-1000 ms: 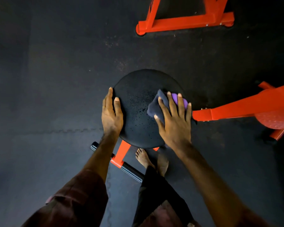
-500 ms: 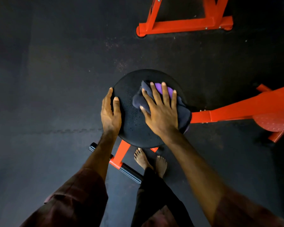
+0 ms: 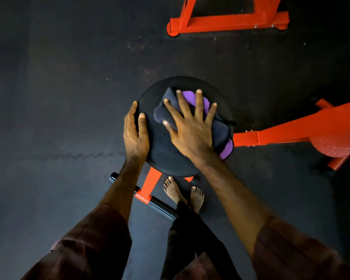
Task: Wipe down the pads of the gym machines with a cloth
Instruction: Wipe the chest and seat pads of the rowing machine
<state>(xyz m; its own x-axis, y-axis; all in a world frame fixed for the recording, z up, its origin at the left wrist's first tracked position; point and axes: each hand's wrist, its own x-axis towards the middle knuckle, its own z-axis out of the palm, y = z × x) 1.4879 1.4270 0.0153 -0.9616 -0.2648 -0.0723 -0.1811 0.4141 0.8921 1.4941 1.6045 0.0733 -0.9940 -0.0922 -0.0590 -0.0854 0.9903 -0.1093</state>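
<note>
A round black pad [image 3: 166,152] tops an orange machine frame in the middle of the view. A dark blue and purple cloth [image 3: 220,128] lies crumpled on the pad's upper right part. My right hand [image 3: 190,126] presses flat on the cloth with fingers spread and straight. My left hand [image 3: 134,134] rests on the pad's left rim, fingers straight along the edge, thumb on the pad's top.
An orange frame arm [image 3: 291,130] runs right from the pad to a round orange disc [image 3: 333,142]. Another orange frame base [image 3: 228,23] stands at the top. A black foot bar [image 3: 160,207] and my bare feet [image 3: 182,190] lie below the pad on dark rubber flooring.
My right hand has slid the cloth from the pad's right edge leftward and up across its top. My left hand has stayed on the left rim.
</note>
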